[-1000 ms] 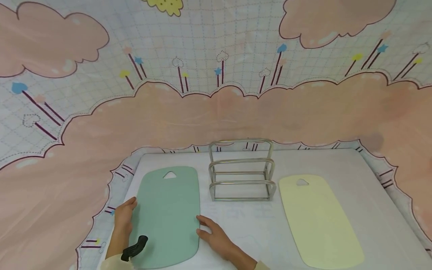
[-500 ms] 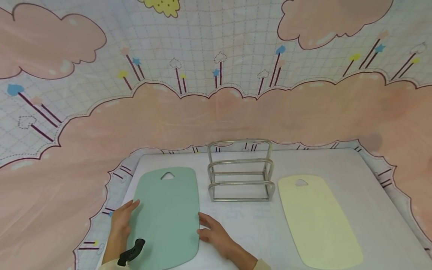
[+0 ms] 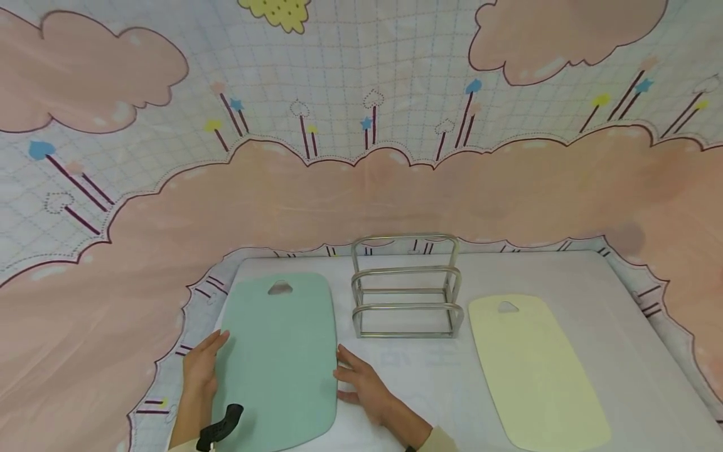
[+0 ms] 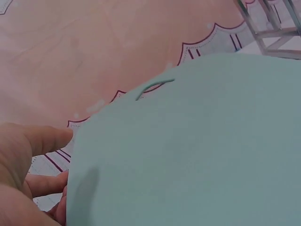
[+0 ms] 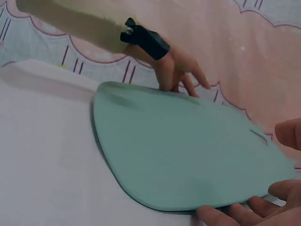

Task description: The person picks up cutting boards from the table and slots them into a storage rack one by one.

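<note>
Left hand (image 3: 199, 370): it grips the left edge of the green board (image 3: 277, 358), thumb up high and fingers bent in low. Watching from far away, I can't see where every fingertip goes.
Right hand (image 3: 367, 389): it holds the other long edge. I see fingers curled in at the rim, with the thumb up higher. I can't tell how hard it squeezes.
Green board: it is between my two hands, over the left part of the counter (image 3: 469, 414).
What just changed: the far end of the board comes up a bit. Its hole (image 3: 280, 287) looks darker than a second ago, and my left wrist view shows the patterned cloth (image 4: 94, 42) through it. My right hand is a little farther up the edge.
What that means: I think the lift is just getting going. I can't tell if the near end touches the counter, so I want both hands snug and even.
Wire rack (image 3: 407, 306): it stands near the green board, on its right, and stays put.
Yellow board (image 3: 536, 370): it lies flat on the right, well apart from my hands, and stays put too.
</note>
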Demonstrator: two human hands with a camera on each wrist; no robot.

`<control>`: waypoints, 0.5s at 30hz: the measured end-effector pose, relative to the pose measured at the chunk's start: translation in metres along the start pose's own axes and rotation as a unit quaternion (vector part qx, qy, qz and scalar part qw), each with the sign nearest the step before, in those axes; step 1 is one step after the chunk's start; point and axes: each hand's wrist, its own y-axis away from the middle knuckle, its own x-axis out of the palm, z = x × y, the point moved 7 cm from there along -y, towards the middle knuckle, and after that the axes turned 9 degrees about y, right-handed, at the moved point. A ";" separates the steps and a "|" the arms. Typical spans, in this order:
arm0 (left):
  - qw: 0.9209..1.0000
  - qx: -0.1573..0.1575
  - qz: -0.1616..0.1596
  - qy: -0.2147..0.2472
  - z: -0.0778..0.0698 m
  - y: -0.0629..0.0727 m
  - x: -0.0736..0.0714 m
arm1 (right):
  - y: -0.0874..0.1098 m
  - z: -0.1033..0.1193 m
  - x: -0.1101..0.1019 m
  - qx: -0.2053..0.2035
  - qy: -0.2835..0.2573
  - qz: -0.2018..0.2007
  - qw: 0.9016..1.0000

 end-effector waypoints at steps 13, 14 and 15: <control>0.998 0.062 -0.028 -0.013 -0.024 0.021 0.006 | 0.003 0.020 0.001 -0.028 0.027 -0.015 0.999; 0.997 0.064 -0.030 -0.015 -0.024 0.021 0.005 | 0.003 0.021 0.001 -0.031 0.036 -0.010 0.999; 0.997 0.065 -0.034 -0.017 -0.025 0.021 0.003 | 0.003 0.022 0.002 -0.033 0.041 -0.007 0.999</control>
